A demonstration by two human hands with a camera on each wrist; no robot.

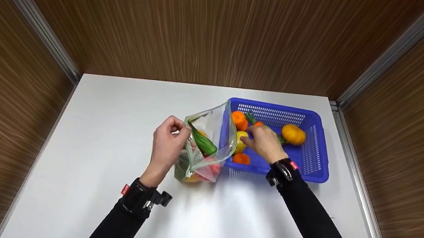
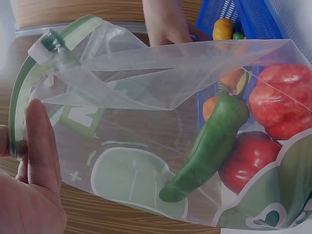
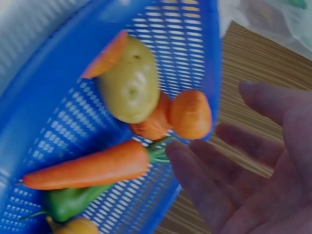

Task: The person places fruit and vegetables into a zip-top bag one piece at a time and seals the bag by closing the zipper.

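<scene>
Wood-grain panels are closing in a white table (image 1: 108, 187) on three sides, and everything on it is gathering around the blue basket (image 1: 317, 155), which is sitting toward the table's right rear. Just left of the basket, touching its near-left corner, a clear zip bag (image 1: 210, 134) is standing open with its green-edged mouth gaping toward the basket (its printed side is facing the left wrist camera). Inside the bag a green pepper (image 2: 209, 146) is lying slanted above two red tomatoes (image 2: 282, 100), with something orange showing at the bottom.

Left of the bag, the left hand (image 1: 167, 142) is pinching its rim, thumb and fingers curled on the green zip strip. Over the basket's left half, the right hand (image 1: 265, 143) is hovering with fingers spread and relaxed, gripping nothing, its back hiding part of the contents from the head camera. Inside the basket, a carrot (image 3: 87, 170) is lying beside a yellow-green potato (image 3: 129, 85), a small orange fruit (image 3: 191, 114) and a green pepper (image 3: 68, 202); a yellow-orange fruit (image 1: 293, 134) is resting toward the basket's right wall.
</scene>
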